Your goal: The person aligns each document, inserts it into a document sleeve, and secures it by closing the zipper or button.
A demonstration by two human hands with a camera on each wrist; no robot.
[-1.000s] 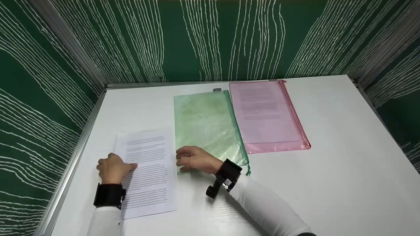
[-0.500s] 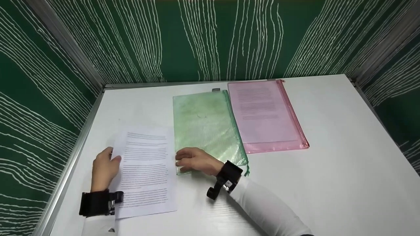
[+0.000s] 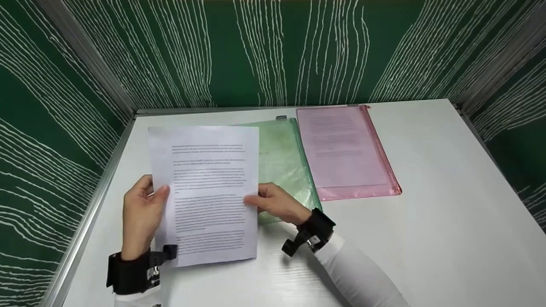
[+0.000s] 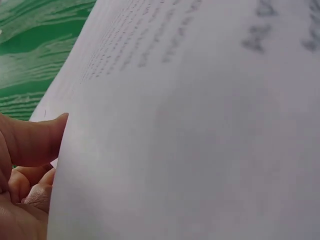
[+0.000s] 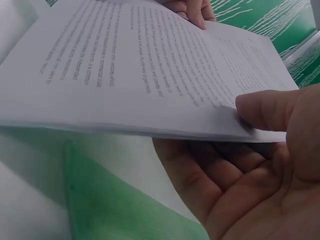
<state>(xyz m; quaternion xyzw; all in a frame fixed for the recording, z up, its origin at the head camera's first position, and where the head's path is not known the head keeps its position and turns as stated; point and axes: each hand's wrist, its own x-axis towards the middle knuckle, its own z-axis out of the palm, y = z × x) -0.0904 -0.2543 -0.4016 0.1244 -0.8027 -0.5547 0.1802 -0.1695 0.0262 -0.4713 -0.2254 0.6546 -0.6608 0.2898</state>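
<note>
A stack of printed paper sheets (image 3: 209, 196) is held up off the table between both hands, text facing up. My left hand (image 3: 143, 213) grips its left edge, thumb on top and fingers behind. On the opposite edge my right hand (image 3: 279, 202) pinches the stack; the right wrist view shows the thumb (image 5: 265, 110) above and the fingers (image 5: 200, 175) below the sheets (image 5: 125, 70). Beneath and behind the paper lies a green zip pouch (image 3: 281, 157), its left part hidden by the sheets.
A pink zip pouch (image 3: 345, 149) with a printed sheet inside lies right of the green one. White table (image 3: 439, 213) surrounds them, bounded by green walls with white lines (image 3: 239, 55) at the back and sides.
The paper stack has risen off the table and shifted right, over part of the green pouch. My left hand took its left edge first; my right hand then left the pouch and gripped the right edge.
</note>
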